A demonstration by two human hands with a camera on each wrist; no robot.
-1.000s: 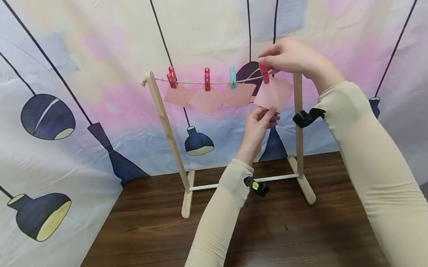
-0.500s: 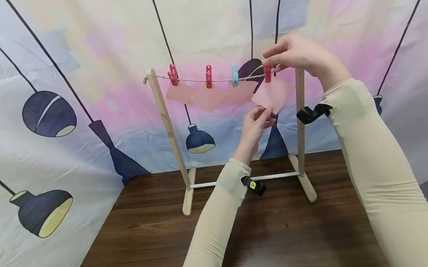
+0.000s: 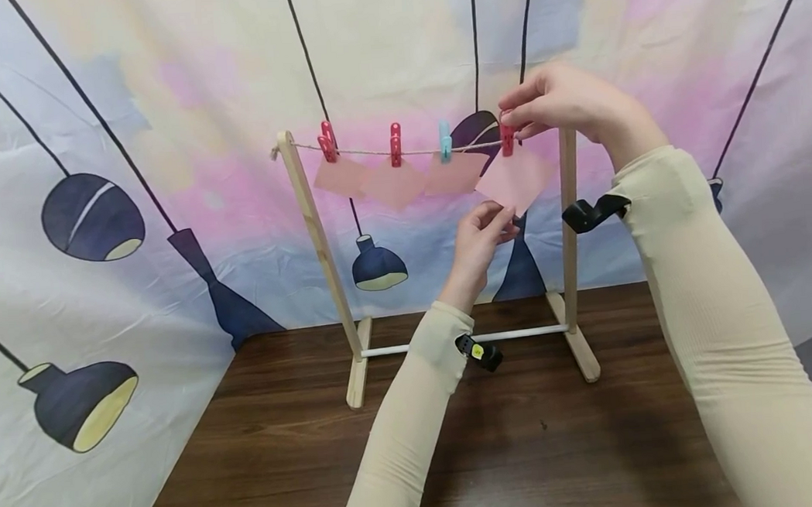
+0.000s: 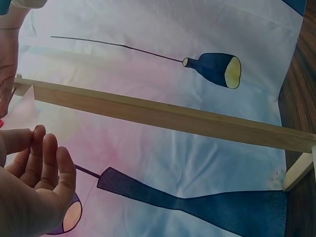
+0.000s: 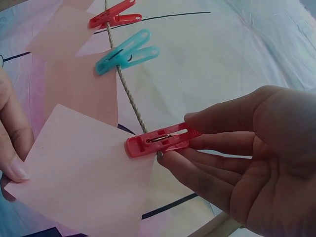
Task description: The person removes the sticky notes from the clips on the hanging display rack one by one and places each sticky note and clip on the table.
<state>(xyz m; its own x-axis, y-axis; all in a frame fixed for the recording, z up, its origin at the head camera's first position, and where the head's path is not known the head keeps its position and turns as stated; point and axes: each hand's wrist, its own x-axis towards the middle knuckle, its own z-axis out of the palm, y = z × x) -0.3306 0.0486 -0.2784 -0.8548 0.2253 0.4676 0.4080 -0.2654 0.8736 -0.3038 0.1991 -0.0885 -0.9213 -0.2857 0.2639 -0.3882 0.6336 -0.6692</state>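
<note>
My right hand (image 3: pixel 558 108) pinches the handles of a red clothespin (image 5: pixel 158 140) on the string (image 5: pixel 129 96). Under that clothespin a pink paper square (image 5: pixel 91 168) hangs by one corner. At its lower corner my left hand (image 3: pixel 478 241) pinches the sheet between thumb and fingers; the left wrist view shows only a sliver of the paper (image 4: pixel 24 111) above this hand. Along the same string to the left, a light blue clothespin (image 3: pixel 445 144) and two red ones, the nearer red clothespin (image 3: pixel 395 145) among them, hold more pink papers (image 3: pixel 393 184).
The string runs between two wooden posts, the left post (image 3: pixel 318 243) and the right post (image 3: pixel 569 236). Low down, a white rod (image 3: pixel 529 333) joins them. This rack stands on a dark wooden table (image 3: pixel 285 447), before a cloth backdrop (image 3: pixel 194 103) printed with lamps.
The right-hand clothespin, slightly tilted a second ago, now stands more upright over the paper's corner. Both hands keep their holds; the view has shifted slightly.
</note>
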